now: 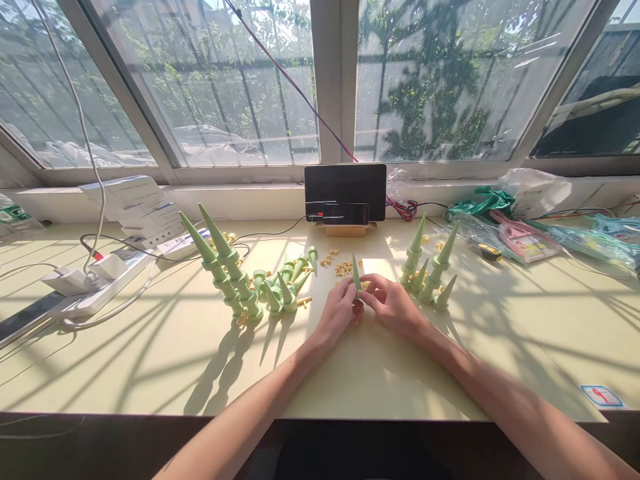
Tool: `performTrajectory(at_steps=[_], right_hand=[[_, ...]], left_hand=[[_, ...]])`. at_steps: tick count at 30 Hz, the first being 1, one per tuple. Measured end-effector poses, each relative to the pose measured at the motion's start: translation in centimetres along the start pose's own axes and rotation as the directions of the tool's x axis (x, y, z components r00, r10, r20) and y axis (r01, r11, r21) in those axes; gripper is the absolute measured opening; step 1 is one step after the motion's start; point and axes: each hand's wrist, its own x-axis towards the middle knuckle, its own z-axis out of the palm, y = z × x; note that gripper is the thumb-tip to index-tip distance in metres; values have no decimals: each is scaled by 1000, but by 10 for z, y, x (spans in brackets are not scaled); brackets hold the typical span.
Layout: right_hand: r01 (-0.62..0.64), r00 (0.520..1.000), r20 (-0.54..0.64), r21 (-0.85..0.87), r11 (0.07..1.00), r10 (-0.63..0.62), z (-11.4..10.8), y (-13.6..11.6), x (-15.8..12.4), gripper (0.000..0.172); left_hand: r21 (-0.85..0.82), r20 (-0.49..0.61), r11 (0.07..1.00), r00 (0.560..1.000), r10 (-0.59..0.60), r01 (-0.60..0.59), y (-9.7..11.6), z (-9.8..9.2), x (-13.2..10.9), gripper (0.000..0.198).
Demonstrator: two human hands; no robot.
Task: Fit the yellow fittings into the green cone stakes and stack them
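Between my two hands stands a green pointed spike (356, 270), tip up. My left hand (344, 301) has its fingers wrapped round the lower part from the left. From the right, my right hand (384, 297) pinches the same piece near its base. Small tan pegs (344, 268) lie just behind the hands. To the left, tall stacked green spikes (231, 260) stand beside shorter green cones (286, 293) and loose green parts (295, 268). More stacked green spikes (435, 270) stand to the right of my right hand.
A black tablet (345, 180) and a phone (345, 214) lean on a stand at the back. White boxes (143, 213), a power strip (107, 287) and cables are on the left. Plastic bags (530, 233) lie at the back right. The table's front edge is near my forearms.
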Motion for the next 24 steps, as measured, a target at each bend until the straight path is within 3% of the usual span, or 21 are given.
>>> performTrajectory(at_steps=[15, 24], right_hand=[[-11, 1000, -21, -30, 999, 10, 0, 2, 0, 31], [-39, 994, -104, -17, 999, 37, 3, 9, 4, 30]], left_hand=[[119, -53, 992, 997, 50, -44, -1, 1, -1, 28], [254, -212, 959, 960, 184, -128, 3, 0, -1, 28]])
